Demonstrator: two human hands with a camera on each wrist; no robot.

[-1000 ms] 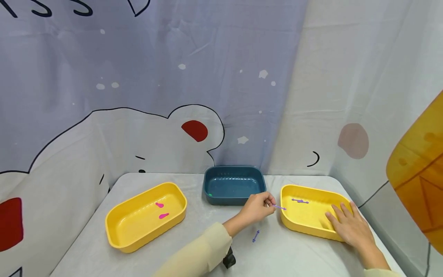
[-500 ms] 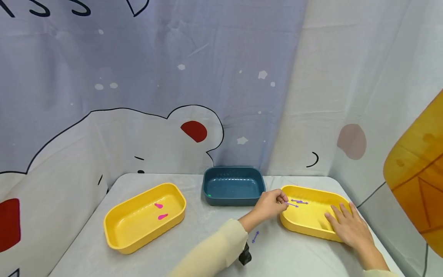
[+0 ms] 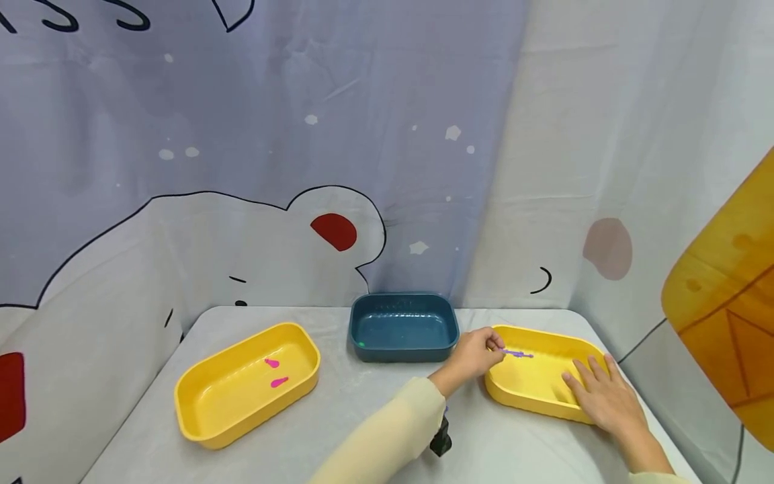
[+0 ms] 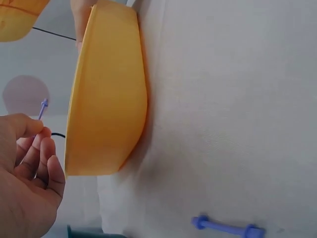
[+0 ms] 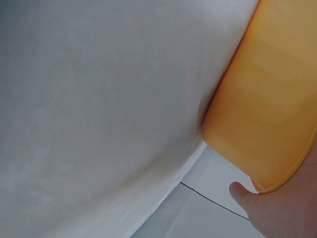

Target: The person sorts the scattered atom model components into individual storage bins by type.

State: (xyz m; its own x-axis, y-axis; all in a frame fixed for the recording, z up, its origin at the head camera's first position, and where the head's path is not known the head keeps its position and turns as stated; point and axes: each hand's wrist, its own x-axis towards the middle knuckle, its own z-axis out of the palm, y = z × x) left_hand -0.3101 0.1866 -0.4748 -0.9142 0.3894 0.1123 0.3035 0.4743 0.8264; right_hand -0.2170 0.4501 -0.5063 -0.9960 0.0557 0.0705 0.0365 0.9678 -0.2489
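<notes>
My left hand (image 3: 479, 351) is at the left rim of the right yellow bin (image 3: 538, 403), thumb and fingertips pinching a small purple stick with knobbed ends (image 4: 43, 109). In the head view it overlaps the similar purple sticks (image 3: 525, 355) lying on that bin's floor. My right hand (image 3: 607, 395) rests over the bin's right end, fingers spread and straight across the rim, the thumb showing outside in the right wrist view. Another purple stick (image 4: 228, 227) lies on the table; the left sleeve mostly hides it from the head view.
On the left stands a second yellow bin (image 3: 242, 430) with two pink drop-shaped pieces (image 3: 275, 373). A dark teal bin (image 3: 404, 353) at the back middle holds a small green piece (image 3: 361, 344). White cloth covers the table (image 3: 290, 444); printed curtains (image 3: 423, 168) hang behind and beside it.
My left hand has moved right with the purple stick, from beside the right yellow bin to over its left rim. The right hand stays on the bin.
</notes>
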